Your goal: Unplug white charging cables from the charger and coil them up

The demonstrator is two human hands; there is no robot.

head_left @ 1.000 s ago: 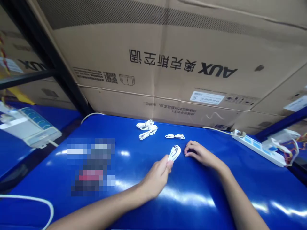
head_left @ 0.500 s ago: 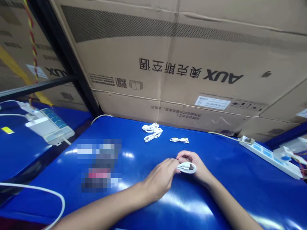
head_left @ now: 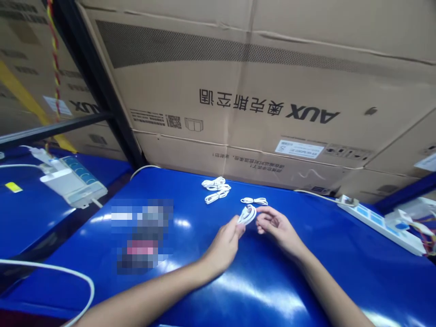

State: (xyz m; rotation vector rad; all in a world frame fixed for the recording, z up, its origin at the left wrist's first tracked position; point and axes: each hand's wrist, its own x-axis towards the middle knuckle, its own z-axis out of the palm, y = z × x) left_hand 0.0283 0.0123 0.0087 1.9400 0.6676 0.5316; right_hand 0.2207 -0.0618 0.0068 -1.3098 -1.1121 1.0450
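A coiled white USB cable [head_left: 247,214] is pinched between the thumb and fingers of my left hand [head_left: 223,243], its loops pointing up and away from me. Just to the right is my right hand [head_left: 277,229], its index finger reaching to the edge of the coil and the other fingers curled; whether that fingertip touches the cable I cannot tell. Beyond both hands, a single tied white cable bundle [head_left: 255,200] lies on the blue table [head_left: 190,290]. Left of it sits a small cluster of tied white cables [head_left: 216,188], touching one another.
A large cardboard box [head_left: 245,68] stands along the table's far edge. White power strips lie at the right [head_left: 381,222] and left [head_left: 76,181]. A pixelated patch covers something on the left of the table. One loose white cord [head_left: 89,284] curves in at lower left.
The coiled cable has turned upward and moved slightly left and away from me in my left hand. My right hand has drawn apart from the left, its fingers loosening.
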